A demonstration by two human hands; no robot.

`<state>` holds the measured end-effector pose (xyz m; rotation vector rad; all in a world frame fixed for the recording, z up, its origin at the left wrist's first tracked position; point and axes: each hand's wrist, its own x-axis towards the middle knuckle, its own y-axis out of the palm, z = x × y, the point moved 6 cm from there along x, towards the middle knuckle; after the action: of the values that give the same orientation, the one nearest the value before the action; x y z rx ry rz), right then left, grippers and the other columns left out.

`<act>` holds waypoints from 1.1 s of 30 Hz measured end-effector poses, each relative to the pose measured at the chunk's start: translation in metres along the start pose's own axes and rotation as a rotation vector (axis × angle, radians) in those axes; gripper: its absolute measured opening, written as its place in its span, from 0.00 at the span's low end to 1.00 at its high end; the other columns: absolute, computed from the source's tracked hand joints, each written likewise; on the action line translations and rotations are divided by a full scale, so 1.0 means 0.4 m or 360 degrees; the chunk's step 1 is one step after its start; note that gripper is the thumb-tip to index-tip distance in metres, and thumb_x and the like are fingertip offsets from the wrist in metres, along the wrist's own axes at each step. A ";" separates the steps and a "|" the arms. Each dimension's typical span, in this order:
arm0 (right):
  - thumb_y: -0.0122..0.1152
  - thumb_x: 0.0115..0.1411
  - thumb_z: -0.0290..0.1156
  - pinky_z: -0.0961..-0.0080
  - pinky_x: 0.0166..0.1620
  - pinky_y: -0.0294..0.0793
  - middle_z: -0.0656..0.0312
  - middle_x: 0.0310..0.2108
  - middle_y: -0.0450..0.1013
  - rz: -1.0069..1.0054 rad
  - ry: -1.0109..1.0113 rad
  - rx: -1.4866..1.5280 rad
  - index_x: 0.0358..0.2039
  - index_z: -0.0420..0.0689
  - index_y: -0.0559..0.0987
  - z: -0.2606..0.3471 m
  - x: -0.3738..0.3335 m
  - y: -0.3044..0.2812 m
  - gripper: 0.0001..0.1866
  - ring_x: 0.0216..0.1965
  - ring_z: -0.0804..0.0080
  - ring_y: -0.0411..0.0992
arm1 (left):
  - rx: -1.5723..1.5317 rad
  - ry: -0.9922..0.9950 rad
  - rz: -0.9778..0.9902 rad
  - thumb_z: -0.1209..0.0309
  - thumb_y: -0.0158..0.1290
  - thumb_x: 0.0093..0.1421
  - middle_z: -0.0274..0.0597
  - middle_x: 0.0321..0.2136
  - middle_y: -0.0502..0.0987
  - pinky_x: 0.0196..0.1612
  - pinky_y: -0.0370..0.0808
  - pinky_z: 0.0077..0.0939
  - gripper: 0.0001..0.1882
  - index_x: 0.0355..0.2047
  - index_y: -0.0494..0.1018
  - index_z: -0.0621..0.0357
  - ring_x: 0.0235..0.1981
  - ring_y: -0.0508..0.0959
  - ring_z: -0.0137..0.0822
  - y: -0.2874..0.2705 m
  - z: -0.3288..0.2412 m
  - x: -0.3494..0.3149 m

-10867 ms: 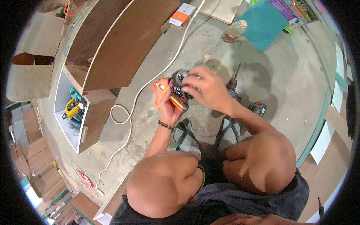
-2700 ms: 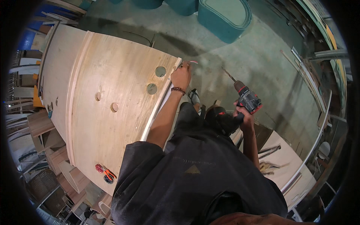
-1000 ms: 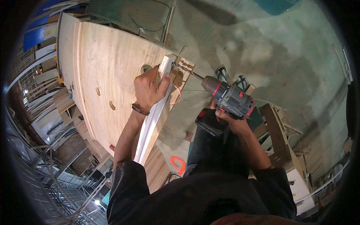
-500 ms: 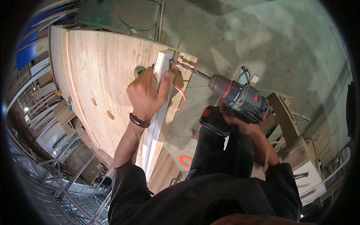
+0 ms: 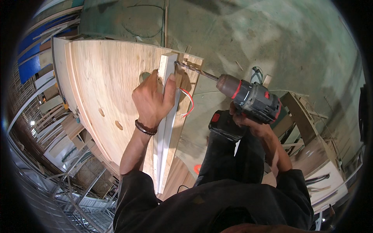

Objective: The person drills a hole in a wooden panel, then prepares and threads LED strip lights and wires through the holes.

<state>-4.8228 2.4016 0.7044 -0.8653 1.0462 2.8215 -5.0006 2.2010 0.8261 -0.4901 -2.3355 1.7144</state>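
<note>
Perhaps a wobble could skid the long-bitted black-and-red drill (image 5: 254, 101), wrapped in right-hand fingers (image 5: 238, 117), toward left-hand fingers (image 5: 152, 80) pinching the white-faced wooden strip (image 5: 165, 143).

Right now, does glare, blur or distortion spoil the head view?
Head view: long edges bow toward the black fisheye rim; head view: shadows dapple the floor, bright light catches the white-faced strip; head view: twist bit and left hand stay readable.

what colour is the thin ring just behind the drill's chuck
Red; the ring shows best in the head view.
</note>
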 end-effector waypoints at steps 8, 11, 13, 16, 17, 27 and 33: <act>0.66 0.51 0.34 0.80 0.29 0.65 0.67 0.22 0.69 0.0058 0.0077 -0.0076 0.42 0.35 0.75 -0.028 0.003 -0.013 0.20 0.24 0.79 0.67 | -0.0038 0.0040 0.0039 0.65 0.57 0.61 0.54 0.17 0.74 0.22 0.71 0.39 0.12 0.29 0.75 0.63 0.18 0.76 0.53 -0.001 -0.004 0.003; 0.66 0.52 0.35 0.80 0.30 0.65 0.66 0.23 0.70 0.0076 0.0093 -0.0009 0.41 0.36 0.76 -0.014 0.007 -0.001 0.20 0.24 0.79 0.67 | -0.0101 0.0028 0.0026 0.66 0.57 0.61 0.54 0.17 0.74 0.22 0.71 0.39 0.11 0.30 0.75 0.63 0.18 0.76 0.53 0.002 -0.001 0.005; 0.67 0.52 0.34 0.80 0.30 0.66 0.66 0.24 0.71 0.0085 0.0081 0.0027 0.41 0.37 0.76 -0.012 0.009 0.001 0.19 0.24 0.79 0.68 | -0.0111 0.0018 0.0031 0.65 0.57 0.61 0.54 0.17 0.73 0.22 0.71 0.39 0.12 0.30 0.74 0.63 0.18 0.76 0.53 0.003 -0.001 0.005; 0.67 0.51 0.31 0.80 0.31 0.69 0.65 0.25 0.72 0.0069 0.0073 0.0011 0.40 0.38 0.77 -0.005 0.010 0.002 0.17 0.25 0.79 0.69 | -0.0084 0.0053 0.0005 0.65 0.57 0.60 0.54 0.17 0.73 0.22 0.71 0.39 0.13 0.29 0.73 0.65 0.18 0.76 0.54 0.007 0.008 0.003; 0.67 0.51 0.30 0.79 0.31 0.69 0.65 0.26 0.72 0.0053 0.0076 -0.0007 0.40 0.38 0.77 0.002 0.010 0.005 0.16 0.25 0.79 0.70 | -0.0065 0.0059 -0.0002 0.64 0.57 0.60 0.55 0.17 0.73 0.22 0.71 0.39 0.14 0.29 0.73 0.65 0.18 0.76 0.54 0.008 0.008 0.003; 0.69 0.52 0.27 0.78 0.33 0.71 0.65 0.30 0.74 -0.0020 0.0025 -0.0298 0.39 0.41 0.78 0.011 -0.001 -0.030 0.14 0.29 0.79 0.70 | -0.0082 0.0141 0.0009 0.64 0.58 0.57 0.54 0.13 0.68 0.19 0.69 0.39 0.16 0.24 0.70 0.68 0.14 0.71 0.52 0.011 0.017 0.001; 0.68 0.54 0.26 0.78 0.33 0.72 0.67 0.30 0.73 0.0087 -0.0115 -0.0334 0.39 0.43 0.78 0.020 0.004 -0.019 0.12 0.30 0.79 0.70 | -0.0047 0.0135 0.0003 0.66 0.57 0.53 0.51 0.11 0.67 0.17 0.68 0.36 0.14 0.22 0.70 0.67 0.12 0.70 0.48 0.006 0.018 0.000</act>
<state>-4.8268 2.4121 0.7039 -0.7509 0.7878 3.0246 -5.0028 2.1954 0.8215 -0.5591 -2.3046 1.6285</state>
